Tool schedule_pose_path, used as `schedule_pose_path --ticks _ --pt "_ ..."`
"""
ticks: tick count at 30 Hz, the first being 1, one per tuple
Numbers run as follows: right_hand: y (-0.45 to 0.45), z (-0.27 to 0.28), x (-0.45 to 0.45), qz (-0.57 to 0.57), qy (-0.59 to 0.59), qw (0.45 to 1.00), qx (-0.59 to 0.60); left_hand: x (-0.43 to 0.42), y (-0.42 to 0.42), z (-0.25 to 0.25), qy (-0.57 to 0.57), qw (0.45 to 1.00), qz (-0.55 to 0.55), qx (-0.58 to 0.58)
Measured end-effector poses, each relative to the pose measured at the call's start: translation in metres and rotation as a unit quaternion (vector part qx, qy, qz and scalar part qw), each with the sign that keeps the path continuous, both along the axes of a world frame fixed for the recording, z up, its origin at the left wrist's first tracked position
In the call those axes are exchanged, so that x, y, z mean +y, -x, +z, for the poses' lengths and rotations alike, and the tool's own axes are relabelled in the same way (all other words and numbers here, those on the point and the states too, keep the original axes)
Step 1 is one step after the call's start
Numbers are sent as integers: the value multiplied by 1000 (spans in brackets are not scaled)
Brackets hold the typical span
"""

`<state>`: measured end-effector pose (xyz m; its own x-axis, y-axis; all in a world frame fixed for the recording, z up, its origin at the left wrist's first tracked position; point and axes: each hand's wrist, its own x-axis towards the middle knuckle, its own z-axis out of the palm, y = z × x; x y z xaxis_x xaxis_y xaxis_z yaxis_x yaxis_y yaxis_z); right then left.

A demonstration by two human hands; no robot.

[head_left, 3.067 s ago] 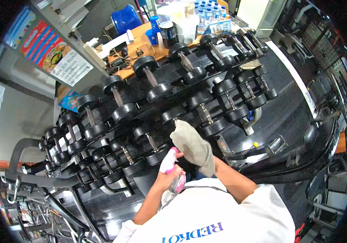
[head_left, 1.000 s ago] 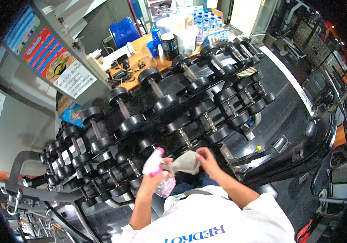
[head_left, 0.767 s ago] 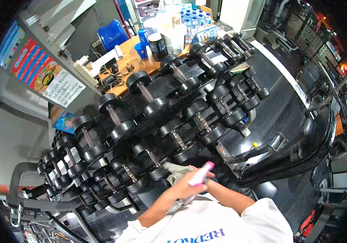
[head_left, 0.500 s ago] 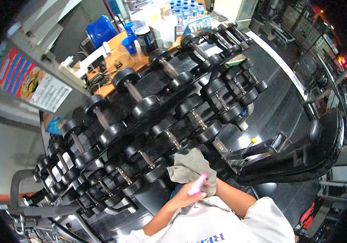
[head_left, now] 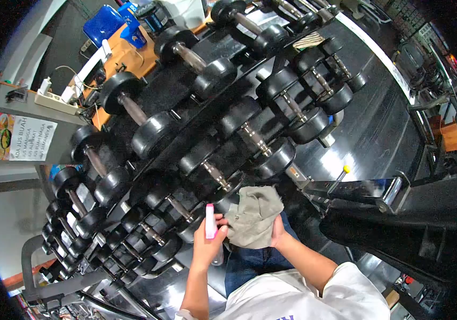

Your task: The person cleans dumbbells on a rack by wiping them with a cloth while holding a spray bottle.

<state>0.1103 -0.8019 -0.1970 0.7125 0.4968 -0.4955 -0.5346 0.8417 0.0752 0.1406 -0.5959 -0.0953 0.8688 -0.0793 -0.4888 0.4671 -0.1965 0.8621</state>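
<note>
My left hand (head_left: 209, 244) is closed around a spray bottle (head_left: 210, 223) with a white and pink head. A bit of its clear body shows below the hand. My right hand (head_left: 278, 232) grips a crumpled grey cloth (head_left: 255, 216) by its right side. The cloth hangs spread in front of my body, close beside the fingers of my left hand. Just beyond the cloth stands the lower row of the rack, where a black dumbbell (head_left: 215, 175) with a metal handle is among the nearest.
Black dumbbells (head_left: 138, 109) fill a two-tier rack running diagonally. Behind it, a wooden desk (head_left: 132, 56) carries blue cups (head_left: 133, 37) and cables. A power strip (head_left: 56, 103) sits at the left. To my right is a padded black machine (head_left: 388, 234) with a yellow-knobbed lever (head_left: 346, 169).
Both hands have moved forward from my chest and apart. The cloth is now spread out in my right hand, and the bottle is upright at the left. My view has come closer to the rack.
</note>
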Motion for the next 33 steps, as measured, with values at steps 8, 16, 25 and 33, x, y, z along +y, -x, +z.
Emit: schedule_pose_path --ticks 8,16,25,33 --pt "17 -20 -41 -10 -17 1000 17 -51 -45 -23 -55 997 -31 -44" --pt "43 -40 -42 53 18 997 55 -93 -90 -11 -149 982 -51 -107" --pt "25 -35 -56 85 79 990 75 -98 -101 -17 -154 980 -86 -90" --pt "46 -59 -70 111 78 987 88 -118 -60 -42 -125 970 -208 -30"
